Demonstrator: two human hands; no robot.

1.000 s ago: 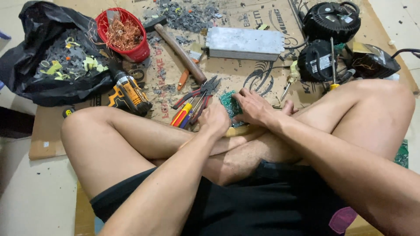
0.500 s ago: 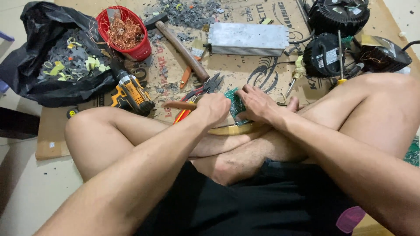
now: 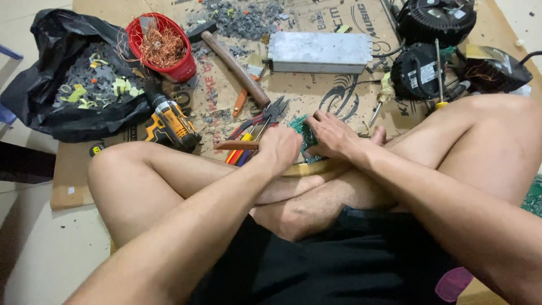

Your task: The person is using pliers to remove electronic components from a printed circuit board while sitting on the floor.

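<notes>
While a cordless drill lay off to the left on the cardboard, the left hand was clenched around a brown tool handle, and the right hand gripped the green circuit board just above the crossed shins.

- The green circuit board is showing only a corner, the right hand and left hand covering the rest.
- The left hand's grip on the brown-handled tool is staying unclear, its working end hiding under the palm.
- The black round housing is being cropped by the top edge.
- The second green board is running off the right edge.
</notes>
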